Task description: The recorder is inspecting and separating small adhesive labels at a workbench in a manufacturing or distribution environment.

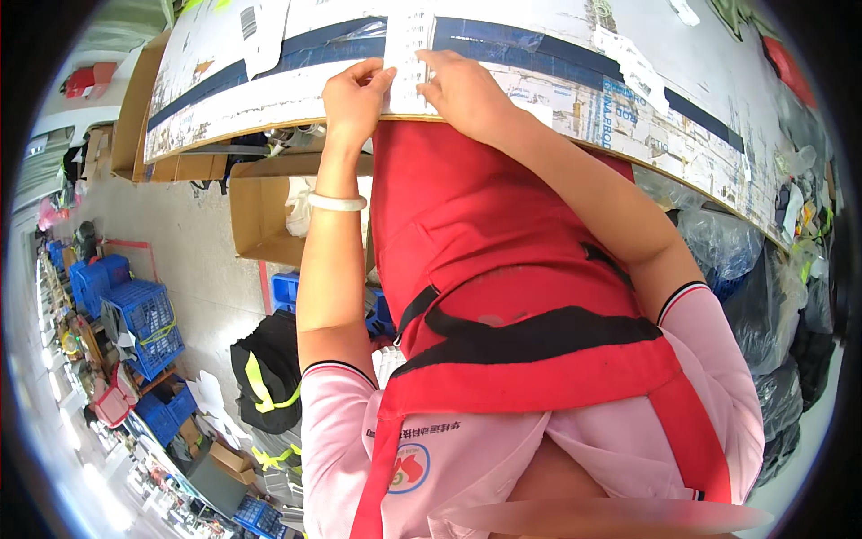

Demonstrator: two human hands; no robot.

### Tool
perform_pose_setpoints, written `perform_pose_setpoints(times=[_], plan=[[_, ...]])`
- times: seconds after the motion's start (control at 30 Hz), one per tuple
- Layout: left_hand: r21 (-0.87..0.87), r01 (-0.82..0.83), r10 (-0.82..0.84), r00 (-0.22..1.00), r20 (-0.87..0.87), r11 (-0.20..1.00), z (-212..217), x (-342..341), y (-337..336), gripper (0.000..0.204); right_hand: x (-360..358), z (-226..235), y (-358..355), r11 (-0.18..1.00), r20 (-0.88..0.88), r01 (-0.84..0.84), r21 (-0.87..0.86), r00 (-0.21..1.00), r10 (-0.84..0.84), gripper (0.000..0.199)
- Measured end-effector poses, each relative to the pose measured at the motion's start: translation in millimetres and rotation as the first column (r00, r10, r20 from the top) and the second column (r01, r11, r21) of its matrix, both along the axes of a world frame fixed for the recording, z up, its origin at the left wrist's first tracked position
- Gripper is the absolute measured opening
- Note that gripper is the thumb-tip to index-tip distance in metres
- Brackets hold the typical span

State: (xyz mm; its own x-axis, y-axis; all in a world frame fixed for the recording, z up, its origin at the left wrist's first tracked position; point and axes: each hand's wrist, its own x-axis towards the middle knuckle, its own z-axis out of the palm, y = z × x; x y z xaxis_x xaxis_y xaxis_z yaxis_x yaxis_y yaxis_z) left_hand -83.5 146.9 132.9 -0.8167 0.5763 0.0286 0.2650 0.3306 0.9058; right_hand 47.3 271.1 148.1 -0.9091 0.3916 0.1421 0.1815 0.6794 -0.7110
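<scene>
A long white printed strip (409, 58), which looks like paper or labels, lies across the worktable at top centre. At its left edge my left hand (357, 97) is closed, thumb and forefinger pinched together on the strip. My right hand (467, 92) reaches in from the right, with bent fingers and thumb gripping the strip's right edge. Both hands are close to the table's near edge. The tabletop (337, 112) is white, scuffed and crossed by a dark blue tape band (503, 45).
Left of my body, an open cardboard box (256, 216) stands below the table. Blue crates (144, 323) and a black bundle with a yellow-green stripe (267, 364) are farther left. Clear plastic bags (763, 296) crowd the right side. White paper pieces (628, 67) lie on the table.
</scene>
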Motion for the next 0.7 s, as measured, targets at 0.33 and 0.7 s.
perform_pose_setpoints(times=[0.33, 0.7], plan=[[0.005, -0.016, 0.015, 0.995, 0.1, 1.0, 4.5, -1.6, -11.6, 0.029, 0.6, -11.8, -21.6, 0.878, -0.244, -0.019, 0.479, 0.957, 0.154, 0.038], [0.347, -0.264, -0.063, 0.709, 0.702, 0.9, 29.4, 64.6, -65.7, 0.046, 43.8, 15.9, -38.5, 0.877, -0.279, -0.316, 0.361, 0.861, 0.425, 0.037]])
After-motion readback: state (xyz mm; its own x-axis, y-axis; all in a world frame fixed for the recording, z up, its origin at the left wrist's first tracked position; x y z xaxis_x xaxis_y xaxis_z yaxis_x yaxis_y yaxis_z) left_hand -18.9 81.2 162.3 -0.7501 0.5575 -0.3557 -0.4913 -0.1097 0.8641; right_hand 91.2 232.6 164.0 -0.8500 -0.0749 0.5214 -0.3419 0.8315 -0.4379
